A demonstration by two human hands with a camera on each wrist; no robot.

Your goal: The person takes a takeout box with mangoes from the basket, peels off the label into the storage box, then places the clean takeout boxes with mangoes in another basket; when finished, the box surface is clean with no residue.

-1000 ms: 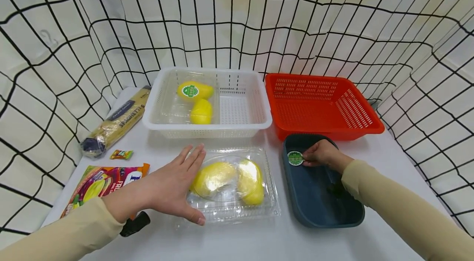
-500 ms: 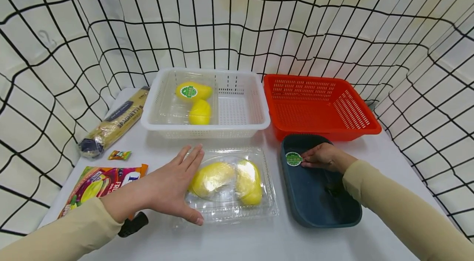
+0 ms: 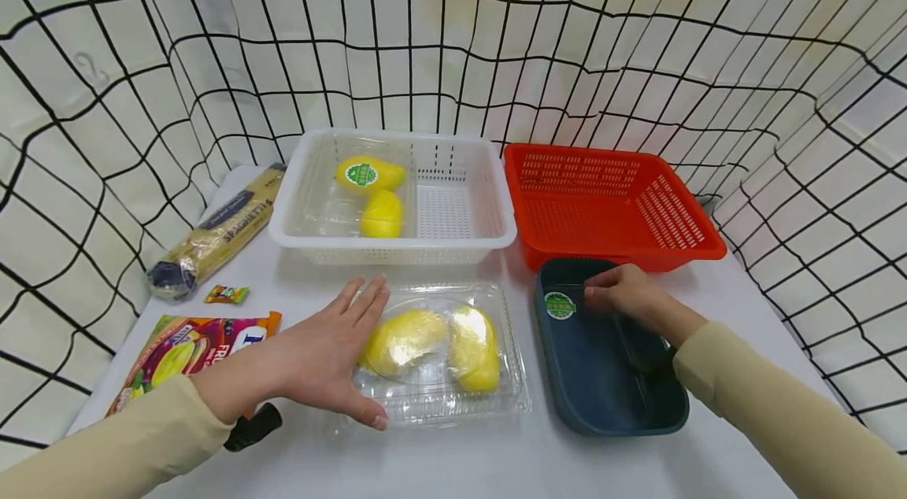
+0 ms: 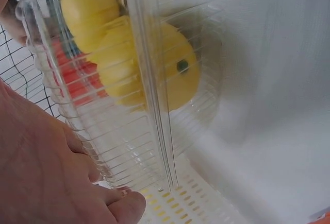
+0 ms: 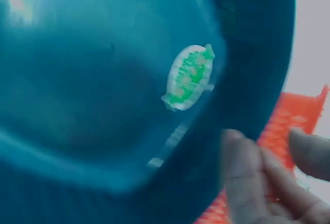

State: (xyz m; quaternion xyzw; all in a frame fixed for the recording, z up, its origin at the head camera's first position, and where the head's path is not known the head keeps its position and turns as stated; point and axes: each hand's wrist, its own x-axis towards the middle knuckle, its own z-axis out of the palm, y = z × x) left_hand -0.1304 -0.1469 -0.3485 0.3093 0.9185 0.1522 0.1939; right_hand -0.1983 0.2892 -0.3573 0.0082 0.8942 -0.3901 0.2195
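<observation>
My left hand [image 3: 322, 361] lies with spread fingers over the left side of a clear plastic clamshell box [image 3: 432, 408]. Two yellow fruits [image 3: 407, 338] sit inside, under its closed lid. In the left wrist view, the fingers are right at the box's ribbed side wall [image 4: 111, 147]. To the right, my right hand [image 3: 631, 298] is over the far end of a dark blue-grey tub [image 3: 595, 397]. A round green-and-white label [image 5: 190, 77] lies in that tub, beside the fingers and apart from them. Thumb and fingers are separated, with nothing between them.
Behind stand a white basket [image 3: 393, 243], holding another clear box with two yellow fruits [image 3: 383, 214], and a red basket [image 3: 602, 212]. At left lie a spaghetti pack [image 3: 227, 227], a small wrapped sweet [image 3: 227, 294], a colourful bag [image 3: 184, 353] and a black object [image 3: 253, 428]. Black netting surrounds the table.
My right hand has let go of the green label and shifted right, away from it. The label stays in the tub. My left hand keeps its place on the box.
</observation>
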